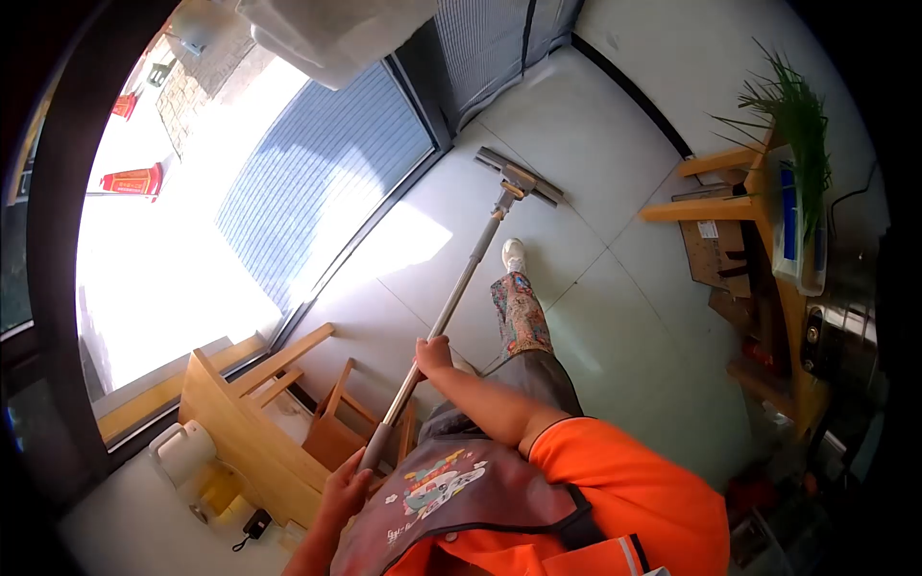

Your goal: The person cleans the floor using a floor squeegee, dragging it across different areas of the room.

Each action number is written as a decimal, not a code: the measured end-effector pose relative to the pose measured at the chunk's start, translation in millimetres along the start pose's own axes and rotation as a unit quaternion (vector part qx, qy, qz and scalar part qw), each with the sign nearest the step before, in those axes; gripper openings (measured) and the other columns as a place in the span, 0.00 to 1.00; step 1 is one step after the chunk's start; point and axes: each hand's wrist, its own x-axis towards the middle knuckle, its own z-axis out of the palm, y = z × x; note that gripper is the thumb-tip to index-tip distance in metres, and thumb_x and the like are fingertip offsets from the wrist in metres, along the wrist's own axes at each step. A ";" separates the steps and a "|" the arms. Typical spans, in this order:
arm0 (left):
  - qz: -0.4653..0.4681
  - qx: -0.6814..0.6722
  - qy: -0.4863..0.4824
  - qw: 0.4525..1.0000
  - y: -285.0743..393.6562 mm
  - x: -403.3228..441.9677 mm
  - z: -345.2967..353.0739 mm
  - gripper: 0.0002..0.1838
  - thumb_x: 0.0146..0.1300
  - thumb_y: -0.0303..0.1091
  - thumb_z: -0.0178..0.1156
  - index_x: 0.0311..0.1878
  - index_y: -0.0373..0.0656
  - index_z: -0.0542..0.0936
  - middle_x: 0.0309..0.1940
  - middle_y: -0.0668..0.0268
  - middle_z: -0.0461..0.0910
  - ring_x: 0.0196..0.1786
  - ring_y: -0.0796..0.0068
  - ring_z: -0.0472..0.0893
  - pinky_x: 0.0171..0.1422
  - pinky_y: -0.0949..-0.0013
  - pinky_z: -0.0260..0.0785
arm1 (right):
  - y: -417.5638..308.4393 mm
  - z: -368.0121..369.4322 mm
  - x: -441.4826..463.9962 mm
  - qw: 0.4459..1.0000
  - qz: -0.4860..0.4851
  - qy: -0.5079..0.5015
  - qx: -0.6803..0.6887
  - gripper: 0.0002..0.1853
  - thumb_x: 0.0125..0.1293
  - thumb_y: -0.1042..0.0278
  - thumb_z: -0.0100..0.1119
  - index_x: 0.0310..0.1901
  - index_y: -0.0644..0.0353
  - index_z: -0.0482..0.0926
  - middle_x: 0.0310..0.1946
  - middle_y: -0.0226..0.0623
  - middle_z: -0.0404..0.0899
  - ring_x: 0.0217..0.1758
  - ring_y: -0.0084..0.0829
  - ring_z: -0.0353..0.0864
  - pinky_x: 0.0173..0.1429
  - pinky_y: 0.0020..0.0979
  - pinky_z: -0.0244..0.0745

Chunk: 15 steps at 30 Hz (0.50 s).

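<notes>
A long-handled mop with a silver pole slants from my body toward the doorway. Its flat, wide head rests on the pale tiled floor, a little beyond my foot. My left hand is wrapped round the grey grip at the near end of the pole. Farther up, my right hand closes round the metal shaft. The underside of the mop head is hidden.
At left stands a wooden table with a white kettle, beside a wooden chair. A wooden shelf at right holds a green plant and a cardboard box. Sunlight enters through the doorway, past a grey mat.
</notes>
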 end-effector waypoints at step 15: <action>-0.022 -0.042 -0.266 0.963 397.5 288.5 181.1 0.18 0.69 0.48 0.43 0.48 0.42 0.65 0.22 0.67 0.68 0.16 0.78 0.67 0.17 0.74 0.58 | -327.0 -338.1 336.5 0.917 -0.033 0.033 -0.396 0.11 0.59 0.68 0.57 0.35 0.70 0.74 0.25 0.50 0.80 0.28 0.34 0.83 0.30 0.33 0.80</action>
